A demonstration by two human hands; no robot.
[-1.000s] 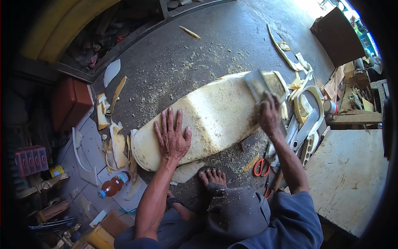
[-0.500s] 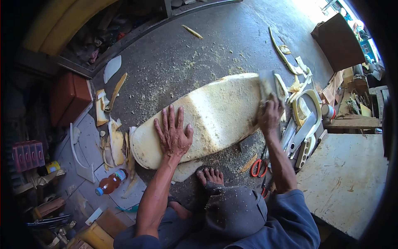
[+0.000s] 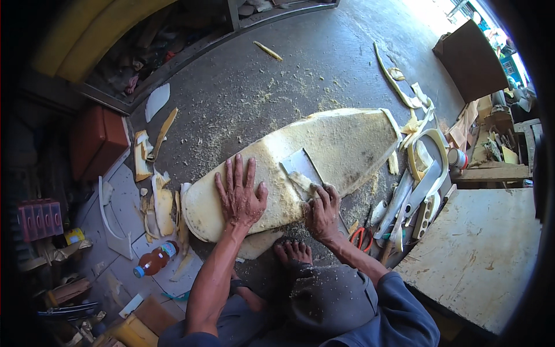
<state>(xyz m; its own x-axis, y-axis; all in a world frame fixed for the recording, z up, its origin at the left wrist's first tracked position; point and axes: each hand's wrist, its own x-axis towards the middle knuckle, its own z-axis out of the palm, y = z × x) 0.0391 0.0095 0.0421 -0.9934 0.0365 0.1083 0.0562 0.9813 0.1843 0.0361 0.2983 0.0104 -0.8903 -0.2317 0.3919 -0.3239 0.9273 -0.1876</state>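
Observation:
A long, cream-coloured foam pad [image 3: 347,136], rounded at its left end and dusted with crumbs, lies aslant on the floor. My left hand [image 3: 240,199] rests flat on its left part, fingers spread. Closed round the near end of a flat grey rectangular scraper [image 3: 302,163] is my right hand [image 3: 324,215], by the pad's near edge. The scraper lies over the middle of the pad, a pale strip along its face; the gripped end is hidden by my fingers.
Foam crumbs and offcuts [image 3: 163,202] litter the floor. Red-handled scissors [image 3: 362,238] and a saw-like blade [image 3: 424,188] lie to the right, near a worn wooden board [image 3: 468,254]. A brown bottle [image 3: 155,260] lies at left. A bare foot [image 3: 292,252] is close to the pad.
My right hand has drawn the scraper from the pad's far right end back toward me and left, to its middle. My left hand stays nearly in place.

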